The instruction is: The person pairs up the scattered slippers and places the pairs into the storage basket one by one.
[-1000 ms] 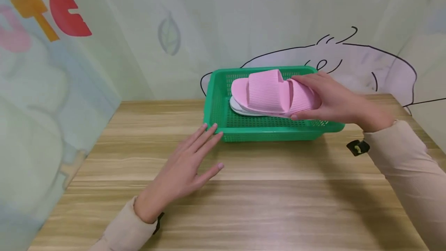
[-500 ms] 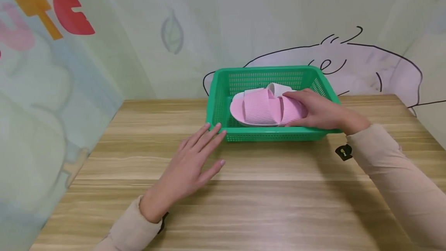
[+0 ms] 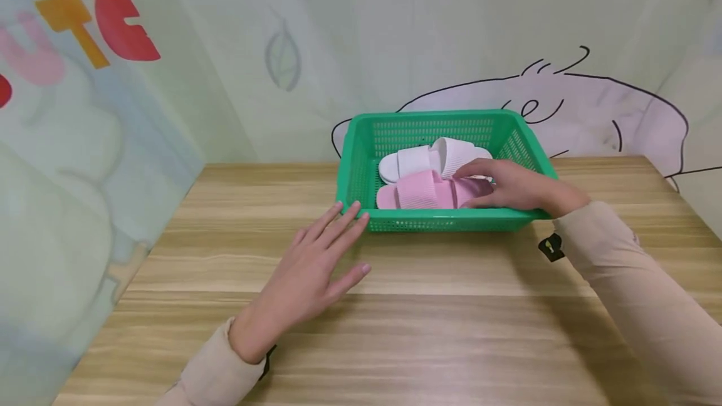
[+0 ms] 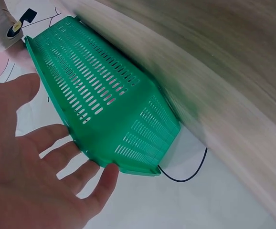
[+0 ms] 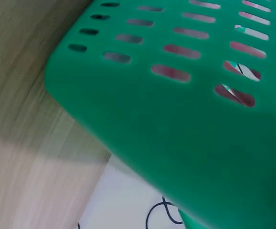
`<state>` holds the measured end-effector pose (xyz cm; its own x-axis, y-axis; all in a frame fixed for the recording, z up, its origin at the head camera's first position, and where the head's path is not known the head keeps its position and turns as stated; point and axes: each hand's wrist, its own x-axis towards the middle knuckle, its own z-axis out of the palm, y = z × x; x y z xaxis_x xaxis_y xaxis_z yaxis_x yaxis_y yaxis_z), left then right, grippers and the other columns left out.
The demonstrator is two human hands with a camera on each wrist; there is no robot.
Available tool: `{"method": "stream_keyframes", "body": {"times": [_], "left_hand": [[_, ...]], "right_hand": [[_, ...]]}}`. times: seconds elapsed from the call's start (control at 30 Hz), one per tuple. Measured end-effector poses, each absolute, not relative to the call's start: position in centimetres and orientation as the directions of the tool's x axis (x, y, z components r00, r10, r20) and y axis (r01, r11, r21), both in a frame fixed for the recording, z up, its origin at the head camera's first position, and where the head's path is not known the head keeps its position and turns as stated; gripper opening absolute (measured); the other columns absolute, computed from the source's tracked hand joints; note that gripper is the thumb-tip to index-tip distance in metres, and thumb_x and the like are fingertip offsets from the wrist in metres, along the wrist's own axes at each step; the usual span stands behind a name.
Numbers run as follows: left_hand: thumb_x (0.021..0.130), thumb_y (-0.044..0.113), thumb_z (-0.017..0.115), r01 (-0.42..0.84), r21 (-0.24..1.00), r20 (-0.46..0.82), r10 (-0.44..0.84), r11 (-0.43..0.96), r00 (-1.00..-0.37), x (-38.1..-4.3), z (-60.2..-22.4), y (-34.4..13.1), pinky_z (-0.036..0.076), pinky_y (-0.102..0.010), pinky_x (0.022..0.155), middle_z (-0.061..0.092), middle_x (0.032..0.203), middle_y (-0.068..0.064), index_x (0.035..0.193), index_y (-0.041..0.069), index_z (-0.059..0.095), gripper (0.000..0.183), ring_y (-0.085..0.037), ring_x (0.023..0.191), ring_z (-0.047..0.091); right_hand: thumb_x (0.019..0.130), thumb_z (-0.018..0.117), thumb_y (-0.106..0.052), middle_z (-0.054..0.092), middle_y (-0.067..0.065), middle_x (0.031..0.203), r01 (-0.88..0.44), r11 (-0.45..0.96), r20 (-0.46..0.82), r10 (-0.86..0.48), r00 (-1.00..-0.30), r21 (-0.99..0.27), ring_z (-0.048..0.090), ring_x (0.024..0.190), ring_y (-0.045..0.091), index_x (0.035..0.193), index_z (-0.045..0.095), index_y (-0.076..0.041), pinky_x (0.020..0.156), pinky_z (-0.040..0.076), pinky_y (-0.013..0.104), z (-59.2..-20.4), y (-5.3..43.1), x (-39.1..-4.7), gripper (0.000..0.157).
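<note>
A green plastic basket (image 3: pixel 440 213) stands on the wooden table. My right hand (image 3: pixel 516 183) reaches over its right side and grips the right end of a pair of pink slippers (image 3: pixel 416 190), thumb on the near edge and fingers on the far one. The pink slippers lie low along the front wall, partly hidden by the rim. Behind them lies a pair of white slippers (image 3: pixel 414 161). My left hand (image 3: pixel 310 268) is spread, its straight fingertips at the basket's front left rim, as the left wrist view also shows. In the right wrist view the basket's wall (image 5: pixel 143 109) hides most of my right hand.
A printed cloth (image 3: pixel 350 49) with drawings and letters hangs right behind the basket. The wooden tabletop (image 3: pixel 423 331) extends in front of and on both sides of the basket.
My right hand has lowered the pink slippers from above the white ones to the front of the basket, so the white pair now shows behind. My left hand has stayed at the rim.
</note>
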<state>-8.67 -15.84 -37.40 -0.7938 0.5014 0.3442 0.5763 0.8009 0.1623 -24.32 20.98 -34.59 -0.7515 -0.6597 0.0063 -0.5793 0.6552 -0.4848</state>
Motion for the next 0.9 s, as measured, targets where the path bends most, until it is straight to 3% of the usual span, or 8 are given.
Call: {"method": "stream_keyframes", "body": {"times": [0.2,0.6,0.77,0.9], "left_hand": [[0.102,0.045,0.069,0.572,0.169,0.334,0.499,0.803,-0.800,-8.66,-37.34,-15.79,0.042,-0.066,0.113,0.034,0.172,-0.008,0.163,0.012,0.042,0.074,-0.036,0.160,0.028],[0.103,0.046,0.068,0.565,0.173,0.318,0.497,0.807,-0.807,-8.64,-37.14,-15.73,0.042,-0.067,0.113,0.034,0.172,-0.008,0.163,0.012,0.042,0.074,-0.036,0.160,0.027],[0.102,0.045,0.068,0.568,0.176,0.325,0.497,0.804,-0.805,-8.73,-37.07,-15.76,0.041,-0.069,0.113,0.034,0.172,-0.008,0.163,0.012,0.043,0.073,-0.037,0.160,0.028],[0.102,0.045,0.069,0.572,0.175,0.341,0.495,0.802,-0.799,-8.95,-37.19,-15.79,0.042,-0.068,0.112,0.037,0.171,-0.007,0.162,0.013,0.044,0.072,-0.037,0.159,0.031]], "right_hand": [[0.098,0.077,-0.022,0.066,0.013,0.140,-0.598,0.645,0.000,-0.680,-0.733,-0.476,0.061,0.117,0.029,0.135,0.072,-0.006,0.102,0.052,0.052,-34.78,20.91,-24.36,0.041],[0.100,0.075,-0.028,0.065,0.012,0.143,-0.589,0.651,-0.015,-0.677,-0.736,-0.478,0.061,0.115,0.027,0.138,0.071,-0.007,0.101,0.051,0.053,-34.85,20.90,-24.33,0.043],[0.100,0.074,-0.027,0.068,0.010,0.135,-0.579,0.663,-0.008,-0.661,-0.750,-0.474,0.060,0.107,0.025,0.137,0.070,-0.008,0.095,0.052,0.047,-34.83,20.91,-24.49,0.042],[0.102,0.072,-0.026,0.073,0.013,0.128,-0.564,0.689,0.057,-0.610,-0.790,-0.455,0.064,0.111,0.030,0.132,0.073,-0.005,0.097,0.054,0.051,-34.50,21.18,-24.53,0.036]]}}
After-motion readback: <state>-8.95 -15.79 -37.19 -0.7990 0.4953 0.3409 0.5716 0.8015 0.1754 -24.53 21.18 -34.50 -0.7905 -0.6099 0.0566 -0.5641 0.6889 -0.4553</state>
